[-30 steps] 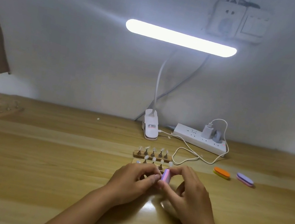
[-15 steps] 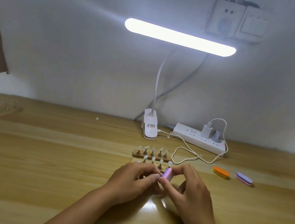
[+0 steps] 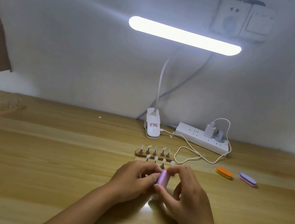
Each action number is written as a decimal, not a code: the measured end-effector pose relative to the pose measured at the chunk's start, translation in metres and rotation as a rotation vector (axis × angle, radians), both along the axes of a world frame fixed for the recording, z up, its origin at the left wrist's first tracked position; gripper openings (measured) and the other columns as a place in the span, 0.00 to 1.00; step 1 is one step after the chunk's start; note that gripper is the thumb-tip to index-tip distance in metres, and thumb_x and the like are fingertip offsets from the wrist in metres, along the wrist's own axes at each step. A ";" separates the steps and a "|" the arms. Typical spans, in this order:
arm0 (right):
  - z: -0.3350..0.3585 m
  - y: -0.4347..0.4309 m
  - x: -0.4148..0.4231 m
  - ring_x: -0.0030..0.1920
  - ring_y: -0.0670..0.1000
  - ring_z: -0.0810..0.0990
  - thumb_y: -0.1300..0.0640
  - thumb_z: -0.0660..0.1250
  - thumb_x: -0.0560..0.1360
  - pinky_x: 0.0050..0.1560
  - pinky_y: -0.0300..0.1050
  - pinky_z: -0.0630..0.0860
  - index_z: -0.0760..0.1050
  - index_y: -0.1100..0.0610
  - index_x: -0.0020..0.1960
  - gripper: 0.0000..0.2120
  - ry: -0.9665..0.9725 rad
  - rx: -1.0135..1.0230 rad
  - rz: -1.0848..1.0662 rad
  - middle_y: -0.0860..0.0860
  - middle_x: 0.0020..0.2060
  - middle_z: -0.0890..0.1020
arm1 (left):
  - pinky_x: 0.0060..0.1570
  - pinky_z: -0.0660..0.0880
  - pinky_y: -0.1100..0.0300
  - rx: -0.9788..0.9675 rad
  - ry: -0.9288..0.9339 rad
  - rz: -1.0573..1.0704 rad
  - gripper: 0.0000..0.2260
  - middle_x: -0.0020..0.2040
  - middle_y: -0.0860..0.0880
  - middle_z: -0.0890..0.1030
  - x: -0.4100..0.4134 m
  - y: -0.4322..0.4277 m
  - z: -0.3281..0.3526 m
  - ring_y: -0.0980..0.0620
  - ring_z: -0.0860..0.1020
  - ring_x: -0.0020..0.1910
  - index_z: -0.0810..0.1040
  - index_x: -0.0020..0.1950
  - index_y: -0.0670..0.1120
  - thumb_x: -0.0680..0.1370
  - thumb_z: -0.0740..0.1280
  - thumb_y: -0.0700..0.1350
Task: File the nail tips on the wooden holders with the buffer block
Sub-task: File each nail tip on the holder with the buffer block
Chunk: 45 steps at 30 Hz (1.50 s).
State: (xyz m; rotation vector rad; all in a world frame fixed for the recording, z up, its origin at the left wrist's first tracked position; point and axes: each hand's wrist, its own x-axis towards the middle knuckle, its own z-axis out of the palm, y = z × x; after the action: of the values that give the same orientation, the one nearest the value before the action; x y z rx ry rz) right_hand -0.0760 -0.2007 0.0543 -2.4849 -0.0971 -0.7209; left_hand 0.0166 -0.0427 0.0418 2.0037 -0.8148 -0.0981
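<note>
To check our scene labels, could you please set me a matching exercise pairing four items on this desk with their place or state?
Things:
1. pink buffer block
2. orange buffer block
3. power strip
4. rear wooden holder

Places or states:
A. near the wall, with a charger plugged in
B. pinched in the right hand
C. lying flat beside a purple buffer block
D. carrying five nail tips

Pairs: 1-B, 2-C, 3-A, 4-D

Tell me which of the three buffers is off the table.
The pink-and-purple buffer, pinched in the right hand beside the left hand. The orange buffer and the purple buffer lie on the table to its right.
</note>
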 end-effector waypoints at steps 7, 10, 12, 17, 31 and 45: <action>0.002 0.000 -0.002 0.30 0.44 0.74 0.44 0.75 0.69 0.28 0.42 0.70 0.73 0.50 0.50 0.17 -0.032 -0.157 -0.007 0.41 0.45 0.75 | 0.44 0.79 0.44 0.029 -0.020 0.004 0.09 0.42 0.59 0.83 0.000 0.000 0.000 0.54 0.79 0.40 0.82 0.50 0.60 0.76 0.62 0.56; 0.004 -0.003 0.000 0.31 0.43 0.73 0.44 0.75 0.69 0.33 0.43 0.72 0.73 0.49 0.50 0.16 -0.005 -0.016 -0.022 0.40 0.46 0.76 | 0.45 0.79 0.46 0.038 -0.021 0.015 0.10 0.42 0.61 0.82 0.000 0.000 0.001 0.55 0.79 0.39 0.82 0.50 0.60 0.75 0.62 0.56; 0.003 -0.008 0.003 0.32 0.43 0.73 0.46 0.75 0.69 0.35 0.45 0.73 0.73 0.49 0.50 0.15 -0.016 0.029 -0.070 0.40 0.46 0.76 | 0.44 0.79 0.47 0.051 -0.033 0.020 0.09 0.41 0.63 0.81 0.000 -0.001 0.001 0.58 0.76 0.37 0.81 0.50 0.62 0.75 0.62 0.57; 0.003 0.000 -0.002 0.31 0.44 0.75 0.46 0.76 0.68 0.32 0.44 0.74 0.74 0.49 0.50 0.16 0.003 -0.020 0.014 0.40 0.46 0.76 | 0.44 0.78 0.49 0.061 -0.037 0.015 0.11 0.42 0.60 0.83 0.000 0.000 0.001 0.55 0.78 0.38 0.82 0.50 0.60 0.75 0.62 0.56; 0.003 -0.001 -0.001 0.32 0.44 0.75 0.46 0.75 0.69 0.33 0.45 0.75 0.75 0.50 0.52 0.16 -0.016 -0.055 0.012 0.40 0.48 0.77 | 0.43 0.79 0.49 0.066 -0.044 0.013 0.09 0.41 0.61 0.82 0.000 0.001 0.000 0.58 0.77 0.36 0.82 0.51 0.59 0.76 0.63 0.54; 0.000 -0.015 0.007 0.35 0.45 0.76 0.45 0.75 0.69 0.37 0.47 0.75 0.73 0.45 0.46 0.13 -0.045 0.244 -0.119 0.39 0.44 0.78 | 0.40 0.80 0.51 -0.067 0.045 -0.023 0.08 0.44 0.57 0.85 0.000 -0.002 0.000 0.57 0.82 0.39 0.82 0.50 0.58 0.77 0.63 0.54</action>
State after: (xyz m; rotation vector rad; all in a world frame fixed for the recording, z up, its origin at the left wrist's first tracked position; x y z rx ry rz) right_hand -0.0690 -0.2152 0.0543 -2.2560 0.1165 -0.7882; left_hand 0.0165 -0.0444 0.0418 1.9230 -0.8026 -0.1278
